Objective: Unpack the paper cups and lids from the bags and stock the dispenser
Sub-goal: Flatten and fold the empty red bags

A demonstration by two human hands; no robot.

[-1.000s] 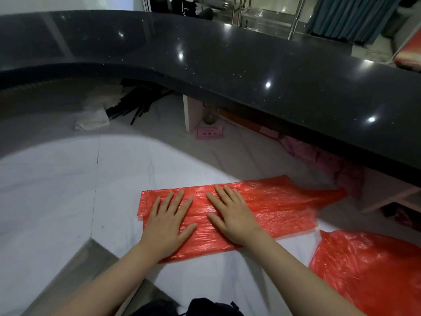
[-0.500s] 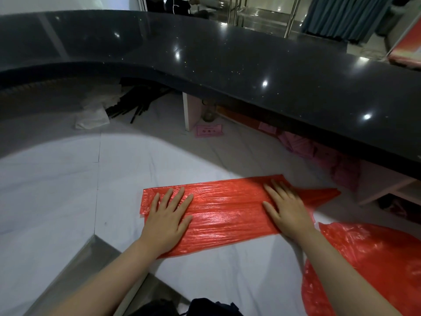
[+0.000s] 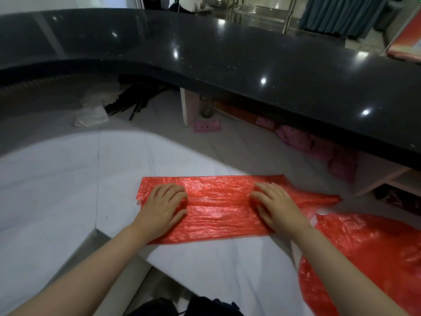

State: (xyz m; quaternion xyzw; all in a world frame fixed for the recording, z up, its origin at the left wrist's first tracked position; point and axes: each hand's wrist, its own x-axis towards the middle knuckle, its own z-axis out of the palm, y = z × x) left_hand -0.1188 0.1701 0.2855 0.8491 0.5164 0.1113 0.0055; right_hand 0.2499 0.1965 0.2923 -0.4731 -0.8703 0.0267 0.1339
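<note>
A red plastic bag (image 3: 218, 208) lies flattened in a long strip on the white marble ledge (image 3: 57, 190) in front of me. My left hand (image 3: 163, 208) rests on its left end with the fingers bent, their tips tucked into the plastic. My right hand (image 3: 276, 206) sits on the right part of the bag, fingers curled the same way, thumb pressed on the film. A crease runs across the bag between both hands. The bag's handles trail off to the right.
A second, crumpled red bag (image 3: 364, 258) lies at the lower right. A curved black counter (image 3: 250, 65) overhangs the back. Under it are pink paper slips (image 3: 207, 126), a glass jar (image 3: 206, 108), black straws (image 3: 136, 101) and white napkins (image 3: 91, 117).
My right hand slid right along the bag from the middle towards the handles. Both hands' fingers went from flat and spread to curled on the plastic.
</note>
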